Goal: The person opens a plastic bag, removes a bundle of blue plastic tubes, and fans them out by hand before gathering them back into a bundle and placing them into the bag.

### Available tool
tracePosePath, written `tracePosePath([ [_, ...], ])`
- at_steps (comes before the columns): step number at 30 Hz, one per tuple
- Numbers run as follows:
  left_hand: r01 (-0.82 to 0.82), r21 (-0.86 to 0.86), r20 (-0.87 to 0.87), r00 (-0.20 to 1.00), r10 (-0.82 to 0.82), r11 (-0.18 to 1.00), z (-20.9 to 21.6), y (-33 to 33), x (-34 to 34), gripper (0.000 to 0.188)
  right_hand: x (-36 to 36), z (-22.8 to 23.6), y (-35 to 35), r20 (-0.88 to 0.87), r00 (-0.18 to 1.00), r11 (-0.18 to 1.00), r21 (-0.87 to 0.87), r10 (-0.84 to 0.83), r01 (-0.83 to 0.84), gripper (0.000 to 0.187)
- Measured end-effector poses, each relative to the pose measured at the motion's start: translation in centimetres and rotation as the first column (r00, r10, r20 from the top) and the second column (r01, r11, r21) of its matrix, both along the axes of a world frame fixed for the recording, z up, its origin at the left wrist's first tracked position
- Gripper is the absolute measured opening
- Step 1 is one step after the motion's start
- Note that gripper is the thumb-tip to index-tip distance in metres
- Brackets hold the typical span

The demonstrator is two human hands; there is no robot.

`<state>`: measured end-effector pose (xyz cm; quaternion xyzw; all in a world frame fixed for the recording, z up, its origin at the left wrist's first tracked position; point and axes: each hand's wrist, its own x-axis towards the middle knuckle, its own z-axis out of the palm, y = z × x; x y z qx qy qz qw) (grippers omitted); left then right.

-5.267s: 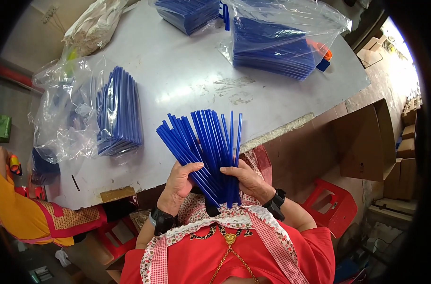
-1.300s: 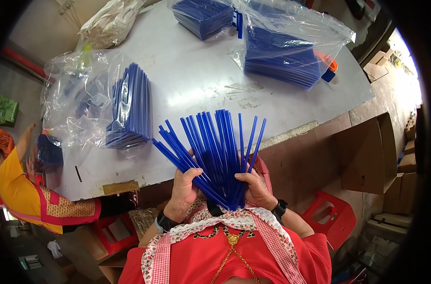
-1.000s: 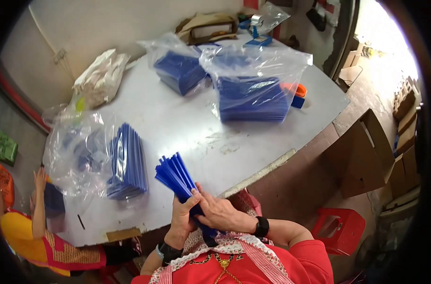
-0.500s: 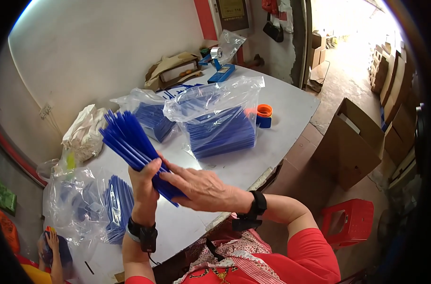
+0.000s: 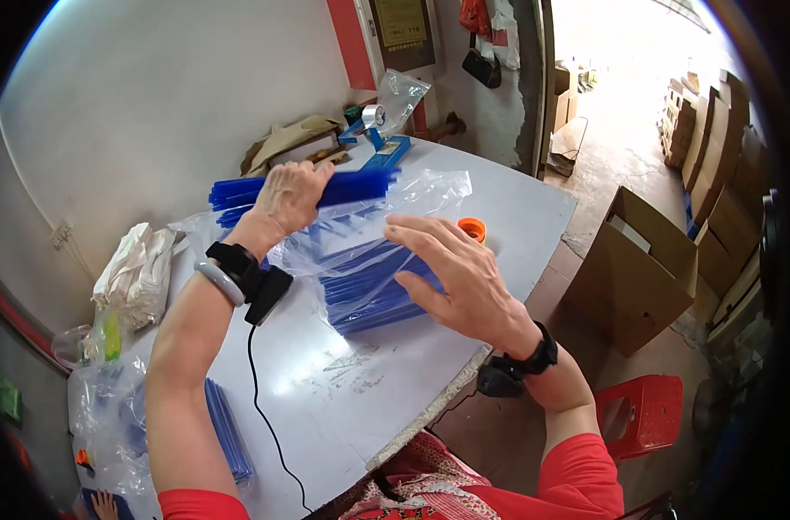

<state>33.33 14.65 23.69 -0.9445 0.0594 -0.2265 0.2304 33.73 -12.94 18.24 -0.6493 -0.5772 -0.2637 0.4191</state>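
Observation:
My left hand (image 5: 291, 199) is wrapped round a bundle of blue plastic strips (image 5: 360, 184), held level above the table. Below it a clear plastic bag (image 5: 438, 192) lies over a stack of blue strips (image 5: 373, 295). My right hand (image 5: 464, 273) hovers over the right side of that stack, fingers spread and thumb apart, with nothing in it. More blue strips (image 5: 226, 433) lie at the near left, partly hidden by my left forearm. The strips' exact kind is unclear.
An orange tape roll (image 5: 471, 230) sits right of the bag. At the table's far end stand a blue tape dispenser (image 5: 386, 152) and brown paper (image 5: 291, 143). White cloth (image 5: 135, 273) lies left. A cardboard box (image 5: 629, 277) and red stool (image 5: 642, 416) stand right. Another person's hand (image 5: 105, 505) shows lower left.
My left hand has carried the bundle away from me, over the bagged stack, and turned it level. My right hand has let go of it and moved right, its fingers now spread.

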Motion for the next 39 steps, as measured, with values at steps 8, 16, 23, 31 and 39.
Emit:
tracePosePath([
  [8, 0.154, -0.030, -0.326, 0.932, -0.155, 0.988, -10.3, -1.2, 4.6, 0.043, -0.6, -7.1, -4.0, -0.167, 0.982, 0.962, -0.269, -0.088, 0.040, 0.040],
  [16, -0.193, -0.442, -0.524, 0.848, -0.077, 0.876, -4.4, -0.9, 0.8, 0.053, -2.5, -11.2, -2.5, -0.254, 0.967, 0.917, -0.381, 0.021, -0.120, 0.034],
  [23, -0.350, -0.588, -0.100, 0.926, 0.365, 0.729, -9.5, 10.1, -6.4, 0.049, 1.3, -5.4, -0.8, -0.056, 0.997, 0.993, -0.108, -0.055, 0.049, 0.028],
  [31, -0.421, -0.797, -0.469, 0.883, 0.007, -0.433, -19.2, 8.3, -4.3, 0.042, 13.0, 0.4, 5.2, 0.054, 0.898, 0.892, -0.107, -0.436, 0.439, 0.038],
  [39, -0.309, -0.805, -0.332, 0.942, -0.048, -0.507, -16.4, 11.0, -6.1, 0.040, 17.3, -1.7, 7.5, 0.079, 0.821, 0.665, -0.545, -0.565, 0.510, 0.025],
])
